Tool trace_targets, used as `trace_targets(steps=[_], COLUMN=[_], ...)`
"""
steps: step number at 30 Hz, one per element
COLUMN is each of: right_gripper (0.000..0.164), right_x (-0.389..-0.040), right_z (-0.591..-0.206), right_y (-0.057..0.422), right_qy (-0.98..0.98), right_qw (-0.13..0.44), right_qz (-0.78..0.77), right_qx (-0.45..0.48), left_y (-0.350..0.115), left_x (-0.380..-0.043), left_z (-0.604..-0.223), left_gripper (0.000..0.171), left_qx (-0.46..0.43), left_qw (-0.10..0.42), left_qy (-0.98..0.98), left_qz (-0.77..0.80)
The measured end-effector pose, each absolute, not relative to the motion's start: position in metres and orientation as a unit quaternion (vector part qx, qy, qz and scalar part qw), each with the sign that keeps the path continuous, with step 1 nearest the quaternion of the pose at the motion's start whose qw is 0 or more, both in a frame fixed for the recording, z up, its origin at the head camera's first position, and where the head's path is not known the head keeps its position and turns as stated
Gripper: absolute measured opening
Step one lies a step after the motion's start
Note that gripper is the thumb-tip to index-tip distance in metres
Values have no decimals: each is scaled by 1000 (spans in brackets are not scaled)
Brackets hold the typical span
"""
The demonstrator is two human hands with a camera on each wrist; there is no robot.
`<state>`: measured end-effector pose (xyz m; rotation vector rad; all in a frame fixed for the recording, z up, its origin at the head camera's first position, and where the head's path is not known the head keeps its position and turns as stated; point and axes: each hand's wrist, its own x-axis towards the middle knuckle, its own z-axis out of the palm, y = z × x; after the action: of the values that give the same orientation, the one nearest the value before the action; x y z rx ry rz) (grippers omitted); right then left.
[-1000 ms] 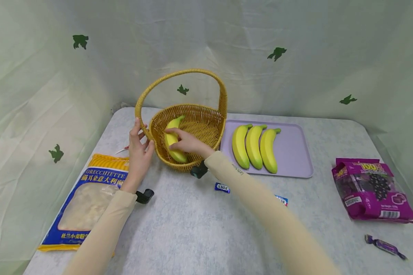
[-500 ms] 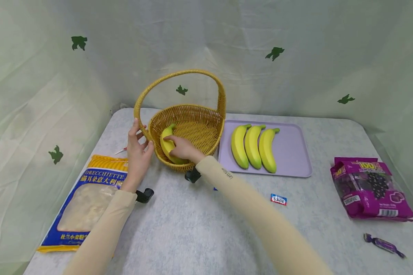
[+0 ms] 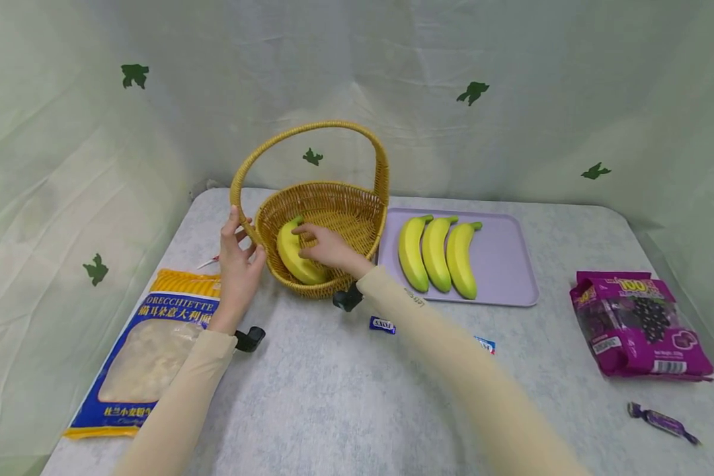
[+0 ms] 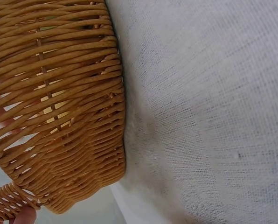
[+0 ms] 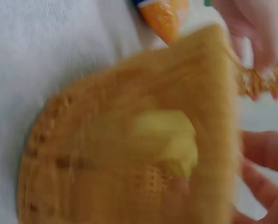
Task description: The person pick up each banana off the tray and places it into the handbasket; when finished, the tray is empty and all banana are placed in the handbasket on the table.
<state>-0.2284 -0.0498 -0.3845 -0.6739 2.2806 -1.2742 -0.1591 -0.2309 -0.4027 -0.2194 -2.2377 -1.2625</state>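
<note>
A wicker basket (image 3: 357, 231) with a tall arched handle (image 3: 309, 125) stands at the table's back left. My left hand (image 3: 238, 271) pinches the foot of the handle at the basket's left side. One yellow banana (image 3: 288, 254) lies along the basket's left inner wall, stem toward the back. Over the basket, my right hand (image 3: 330, 250) has thumb and forefinger spread apart, their tips close to the banana's right side. In the left wrist view, the woven wall (image 4: 59, 93) fills the left part. The right wrist view is blurred, with the banana (image 5: 167, 140) inside the basket.
A lilac tray (image 3: 506, 264) with three bananas (image 3: 437, 254) stands right of the basket. An orecchiette pasta bag (image 3: 149, 357) lies at left, a purple grape candy bag (image 3: 642, 324) at right. Small wrapped candies (image 3: 383, 324) lie in front, and a purple-wrapped candy (image 3: 663, 423) at front right.
The banana has shifted left and lower against the basket wall. My right hand pressed it there, then drew back slightly right, fingers parting from it. My left hand stays on the handle.
</note>
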Motion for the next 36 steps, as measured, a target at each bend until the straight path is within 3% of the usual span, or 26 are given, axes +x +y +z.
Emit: trace_targets(steps=[7,15,36], right_gripper=[36,40,48], right_x=[-240,-247,-233], right_z=[-375,-373,-414], right_y=[4,77,240], right_qy=[731,711,777], right_qw=[215,217,138], right_qz=[-587,-619,-609], right_qx=[-275,-252,-81], left_y=[-231,-230,-230], left_x=[-161,-162,-163], left_z=[-406,-409,-411], left_gripper=[84,86,87], left_qx=[-86,-87,-83], left_qw=[289,295,293], left_qy=[-832,-831,-831], left_qz=[-466,-464,-465])
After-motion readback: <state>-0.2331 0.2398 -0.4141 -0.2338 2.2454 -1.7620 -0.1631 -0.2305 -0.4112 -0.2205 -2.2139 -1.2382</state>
